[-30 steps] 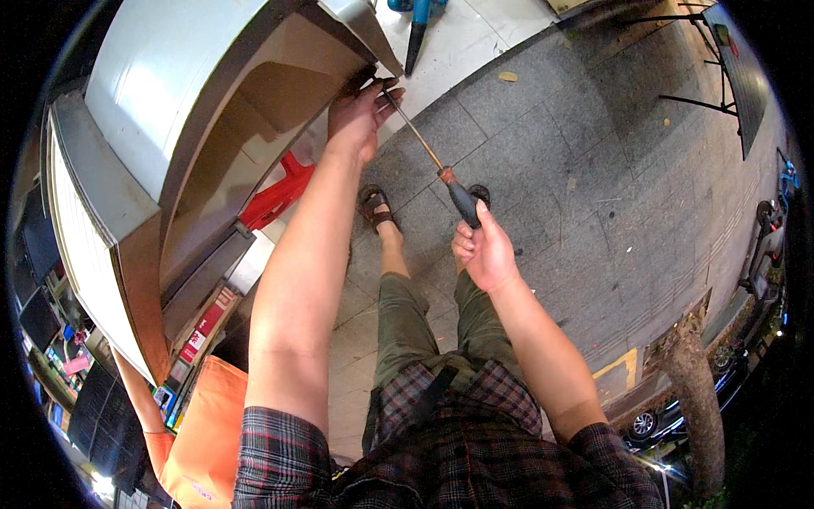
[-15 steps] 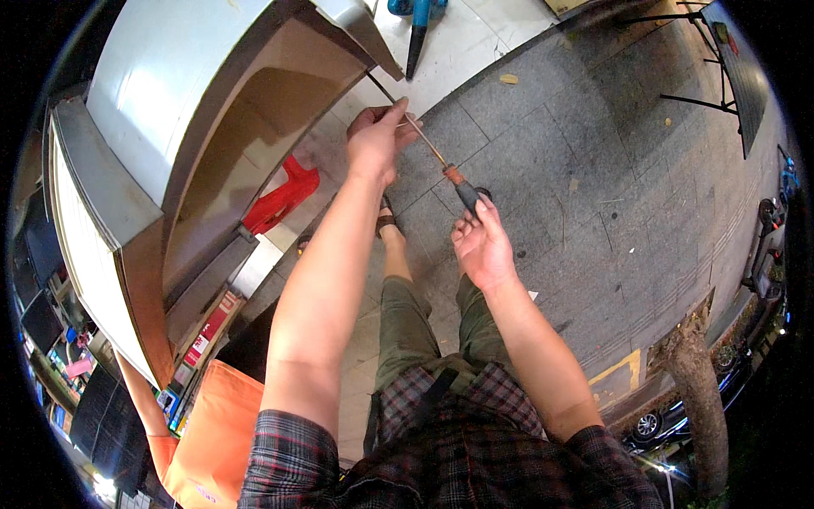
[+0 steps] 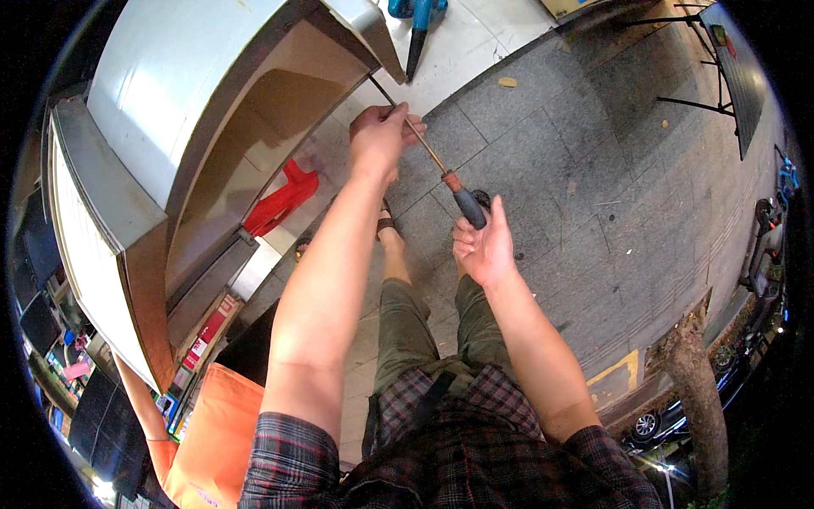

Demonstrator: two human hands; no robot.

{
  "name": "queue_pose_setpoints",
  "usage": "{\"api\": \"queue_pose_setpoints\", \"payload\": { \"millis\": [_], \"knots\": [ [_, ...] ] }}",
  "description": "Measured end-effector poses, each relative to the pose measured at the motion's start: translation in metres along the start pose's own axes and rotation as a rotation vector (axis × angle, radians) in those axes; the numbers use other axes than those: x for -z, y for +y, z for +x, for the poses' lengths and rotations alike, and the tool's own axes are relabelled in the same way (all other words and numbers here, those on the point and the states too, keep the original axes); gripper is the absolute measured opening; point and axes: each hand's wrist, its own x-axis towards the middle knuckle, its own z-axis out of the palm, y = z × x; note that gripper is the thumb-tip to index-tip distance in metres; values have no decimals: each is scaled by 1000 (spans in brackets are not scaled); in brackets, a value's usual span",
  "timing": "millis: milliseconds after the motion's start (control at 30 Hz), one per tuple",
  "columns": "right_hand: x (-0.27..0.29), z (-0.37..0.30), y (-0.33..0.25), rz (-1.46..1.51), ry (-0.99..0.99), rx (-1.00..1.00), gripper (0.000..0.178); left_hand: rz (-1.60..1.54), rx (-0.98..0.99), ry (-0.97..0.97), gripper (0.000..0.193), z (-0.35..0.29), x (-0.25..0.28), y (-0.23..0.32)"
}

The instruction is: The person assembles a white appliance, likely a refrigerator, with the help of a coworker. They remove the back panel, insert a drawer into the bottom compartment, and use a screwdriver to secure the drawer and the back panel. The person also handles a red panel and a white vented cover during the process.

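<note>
A long screwdriver (image 3: 465, 204) with a dark grey and orange-red handle slants across the middle, its thin shaft reaching the lower edge of a large white and grey casing (image 3: 174, 81). My left hand (image 3: 377, 140) pinches the shaft near the casing, the other fingers loosely spread. At the butt of the handle is my right hand (image 3: 485, 250), its fingers curled against the handle and its thumb lifted away. The screwdriver's tip is hidden at the casing's edge. A brown glossy panel (image 3: 254, 144) fills the casing's underside.
A red plastic-looking object (image 3: 288, 199) lies below the casing. A blue blower-like tool (image 3: 416, 34) with a black nozzle rests on white tiles. A person in orange (image 3: 216, 433) stands at the lower left. A black stand (image 3: 721, 76) is at the far right, a tree trunk (image 3: 699, 399) lower right.
My right thumb has come off the screwdriver's handle and now points up. The handle has shifted slightly down. My left hand still holds the shaft at nearly the same place.
</note>
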Motion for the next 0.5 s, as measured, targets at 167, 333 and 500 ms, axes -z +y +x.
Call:
{"api": "queue_pose_setpoints", "payload": {
  "millis": [167,333,500],
  "knots": [
    [-8,4,5,-37,105,111,40,-131,-5,-52,34,-2,-2,-1],
    [-20,-4,6,34,55,94,35,-16,29,32,37,3,-4,0],
    [6,5,0,-26,131,50,35,-163,-7,-51,35,4,0,-8]
  ]
}}
